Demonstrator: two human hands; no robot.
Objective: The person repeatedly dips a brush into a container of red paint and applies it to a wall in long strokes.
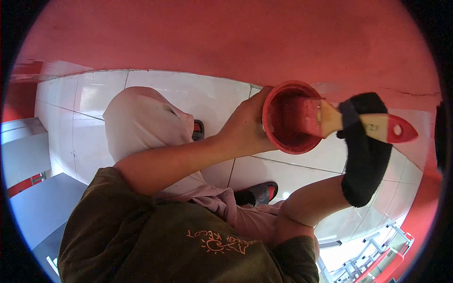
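Note:
My bare left hand point(250, 125) is wrapped round a cup point(291, 150) whose rim and inside are coated with red paint. A black glove covers my right hand point(367, 146), which is closed round the handle of a flat paintbrush point(332, 118). The brush has a pale wooden handle with a red end, and its reddened bristles reach into the mouth of the cup. Both hands are held out before me, close to the red wall point(226, 37). The fingers of my left hand are partly hidden behind the cup.
White floor tiles point(89, 94) run along the foot of the wall. Grey panels, like a bench or table point(42, 203), stand at the left. Metal frames with red parts point(373, 254) are at the lower right. My sandalled feet point(264, 192) rest on the floor below.

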